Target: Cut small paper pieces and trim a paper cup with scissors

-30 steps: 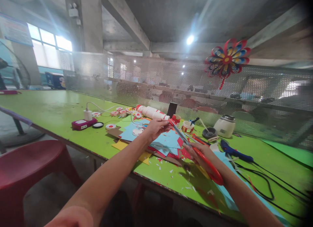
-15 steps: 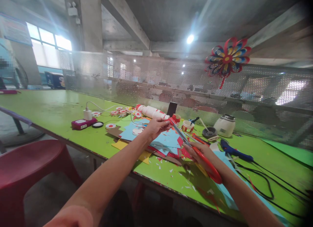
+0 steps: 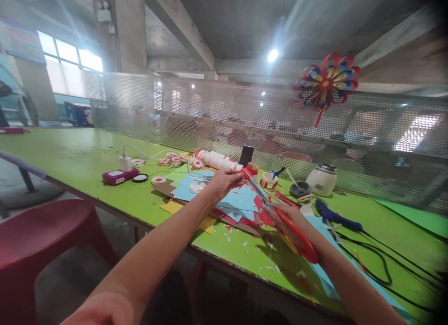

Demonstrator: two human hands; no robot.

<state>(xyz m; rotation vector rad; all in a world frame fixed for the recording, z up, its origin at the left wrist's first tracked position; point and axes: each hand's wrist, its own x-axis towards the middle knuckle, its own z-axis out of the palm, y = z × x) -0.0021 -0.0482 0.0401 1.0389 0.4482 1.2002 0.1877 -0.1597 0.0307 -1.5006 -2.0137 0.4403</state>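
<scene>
My left hand (image 3: pixel 223 181) is pinched on a small red paper piece (image 3: pixel 247 172), held up over a pile of blue, red and yellow paper sheets (image 3: pixel 234 203). My right hand (image 3: pixel 287 218) grips red-handled scissors (image 3: pixel 280 215). Their blades point up and left, and the tips meet the red piece by my left fingers. Both hands hover over the green table (image 3: pixel 80 159).
Paper scraps litter the table's front edge. A blue glue gun (image 3: pixel 335 217) with black cables lies at right, a white pot (image 3: pixel 322 180), tape rolls and a dark bowl behind. A pink device (image 3: pixel 120 176) sits at left. A red stool (image 3: pixel 42 236) stands beside the table. A paper pinwheel (image 3: pixel 326 85) hangs on the mesh screen.
Almost nothing has moved; my right hand with the scissors has shifted very slightly towards the left hand.
</scene>
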